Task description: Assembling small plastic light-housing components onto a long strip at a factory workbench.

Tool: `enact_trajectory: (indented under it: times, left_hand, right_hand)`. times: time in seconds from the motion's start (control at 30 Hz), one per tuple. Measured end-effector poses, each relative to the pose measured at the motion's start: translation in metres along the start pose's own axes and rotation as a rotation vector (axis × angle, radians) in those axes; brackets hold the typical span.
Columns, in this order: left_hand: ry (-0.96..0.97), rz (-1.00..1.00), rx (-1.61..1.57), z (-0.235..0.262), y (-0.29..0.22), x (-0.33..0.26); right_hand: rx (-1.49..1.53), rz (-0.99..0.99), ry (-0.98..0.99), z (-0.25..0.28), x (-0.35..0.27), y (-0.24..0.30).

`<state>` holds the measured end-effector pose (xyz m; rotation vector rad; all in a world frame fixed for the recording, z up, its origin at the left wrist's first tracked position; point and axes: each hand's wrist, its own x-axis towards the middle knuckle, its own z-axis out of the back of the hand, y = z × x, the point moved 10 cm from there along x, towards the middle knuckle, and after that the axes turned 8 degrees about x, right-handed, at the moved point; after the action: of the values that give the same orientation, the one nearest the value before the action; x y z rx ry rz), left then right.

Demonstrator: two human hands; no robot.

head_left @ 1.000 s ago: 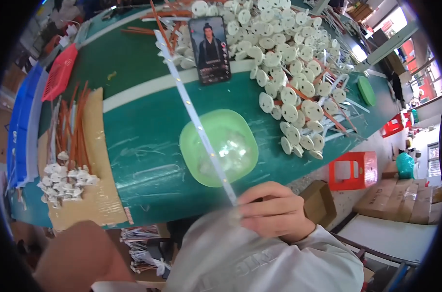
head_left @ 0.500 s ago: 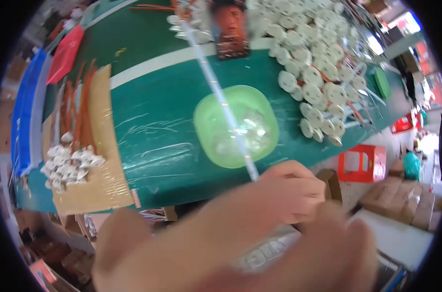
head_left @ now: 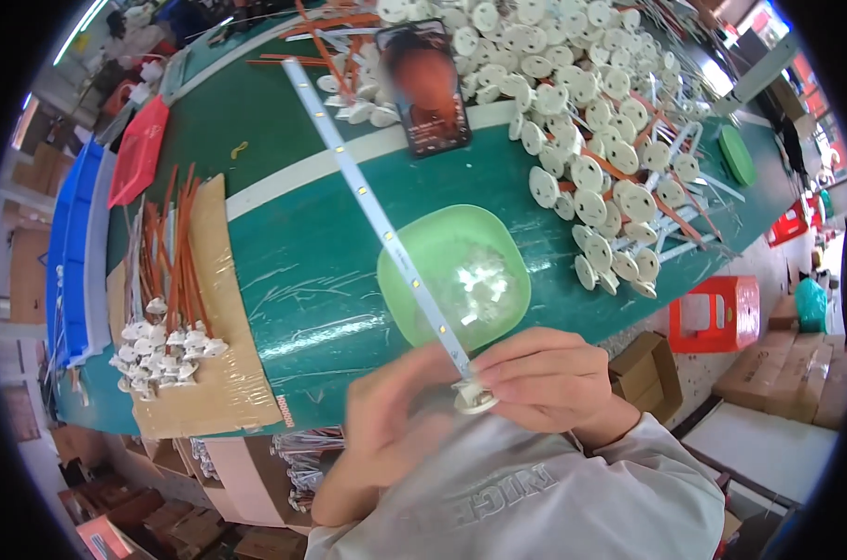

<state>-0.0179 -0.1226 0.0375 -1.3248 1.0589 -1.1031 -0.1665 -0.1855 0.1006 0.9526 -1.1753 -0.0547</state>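
Note:
My right hand (head_left: 554,378) pinches the near end of a long white LED strip (head_left: 377,219) dotted with small yellow chips, where a round white plastic end cap (head_left: 475,399) sits. From there the strip slants up and away to the left, passing over a light green plastic bowl (head_left: 498,231). Small clear pieces (head_left: 484,280) lie in that bowl. Close beside the cap, on its left, my left hand (head_left: 391,411) is smeared by motion. Its fingers are too blurred to show whether they touch the strip or cap.
Many capped strips (head_left: 591,177) are heaped at the far right of the green table (head_left: 312,345). A lit phone (head_left: 433,126) lies beside them. At left, more capped strips (head_left: 167,355) rest on cardboard (head_left: 237,373), near red (head_left: 139,154) and blue (head_left: 74,252) trays. A red stool (head_left: 750,313) stands right.
Both hands were crossed and blurred low in the view; now they are apart, with the right hand at the strip's capped end and the left to its side. The view has shifted, showing more of the strip.

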Motion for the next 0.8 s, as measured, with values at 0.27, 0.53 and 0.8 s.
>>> enact_trajectory:
  times: [0.27,0.53,0.8]
  left_hand:
    - [0.143,0.049,-0.318,-0.015,0.043,-0.007]
    - [0.048,0.065,-0.368,0.002,0.061,-0.016]
    - [-0.023,0.048,-0.403,0.033,0.083,-0.043]
  right_hand:
    - [-0.164,0.032,0.084,-0.020,0.008,-0.007]
    - [-0.287,0.071,0.018,-0.029,-0.007,-0.005]
    - [-0.079,0.044,0.205,-0.046,0.006,-0.006]
